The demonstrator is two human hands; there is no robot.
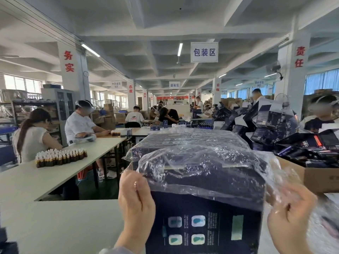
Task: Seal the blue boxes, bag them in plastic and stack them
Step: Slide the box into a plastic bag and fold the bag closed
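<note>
Plastic bag [201,173] is pulled over the top part of the blue box [205,226], crinkly and see-through. The lower printed face of the box is bare. The box stands upright right at the front, bottom middle of the view, held between both hands over the near edge of the white bench [55,226].

Left hand [135,204] is at the box's left side, fingers curled and pinching the bag's edge near the top corner. Right hand [291,217] is off the right side, also curled and gripping a loose bunch of the plastic, partly veiled by it.

Just behind the box there's a stack of bagged boxes [192,142], same dark blue, wrapped in shiny film. To the right sits a brown carton [321,178], and past that a messy heap of dark box blanks [275,129].

Over on the left, another long bench holds a cluster of small brown bottles [60,156], with two seated workers [80,123] beside it. A white hanging sign [204,52] is up by the ceiling.
</note>
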